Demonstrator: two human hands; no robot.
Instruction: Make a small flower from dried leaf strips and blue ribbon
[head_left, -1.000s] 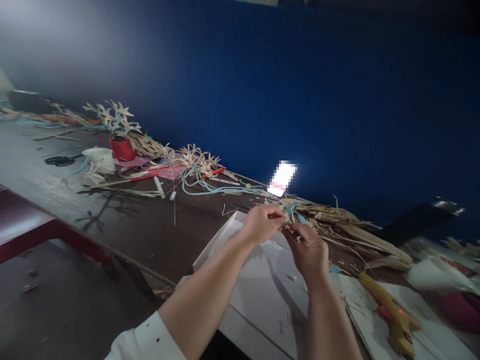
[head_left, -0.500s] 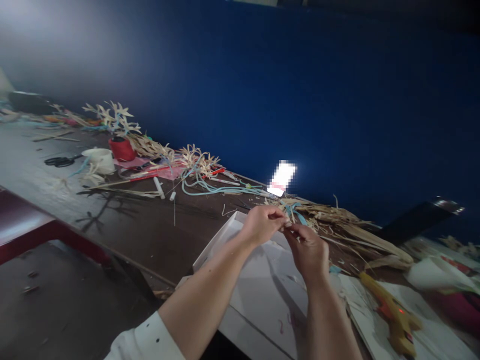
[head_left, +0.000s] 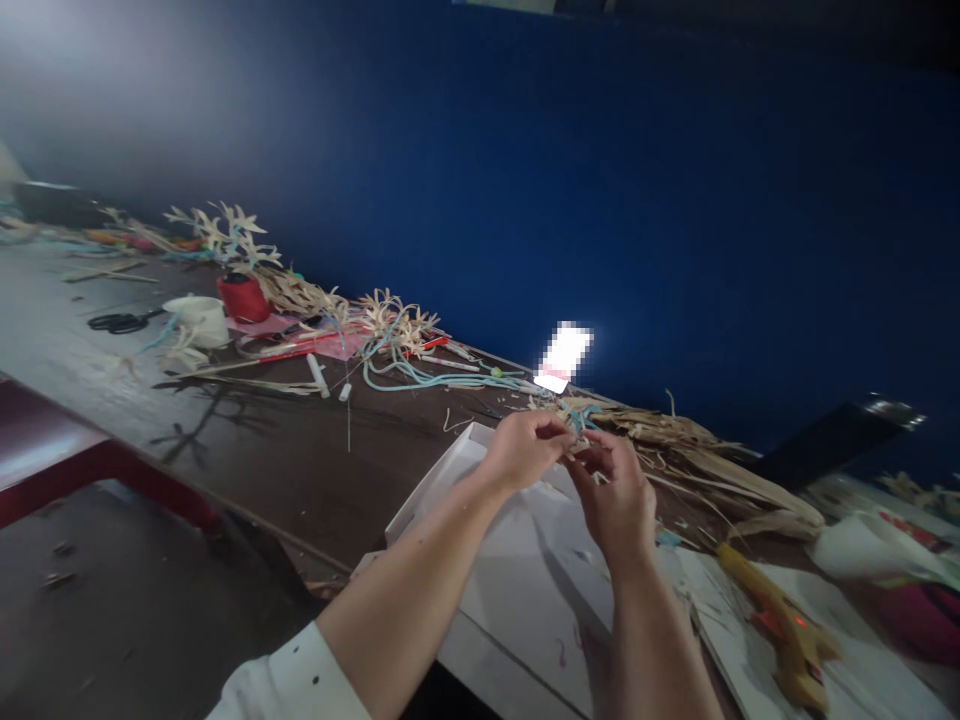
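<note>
Two bare hands meet at mid-frame in the head view, above the near edge of a dark table (head_left: pixel 300 455).

1. Left hand (head_left: pixel 525 447): the forearm rises from the lower left, with a white dotted sleeve (head_left: pixel 292 685) at the elbow. The wrist is bent slightly inward. The fingers are curled and the fingertips are closed in a pinch on one end of a small straw piece (head_left: pixel 573 449).
2. Right hand (head_left: pixel 619 495): the forearm rises almost vertically from the bottom edge, with the back of the hand facing the camera. Thumb and forefinger are closed in a pinch on the other end of the same straw piece; the remaining fingers are loosely bent.
3. Straw piece: it is held clear of the table between both sets of fingertips, above the far corner of an open white box (head_left: pixel 431 490). Its shape is too small to resolve.

A pile of dried husks (head_left: pixel 697 445) lies just beyond the hands. A yellow glue gun (head_left: pixel 780 625) lies on white paper to the right. Teal cords (head_left: pixel 435 379), a red spool (head_left: pixel 244 297), a white cup (head_left: pixel 201 316) and scissors (head_left: pixel 120 321) lie well apart, to the left.
</note>
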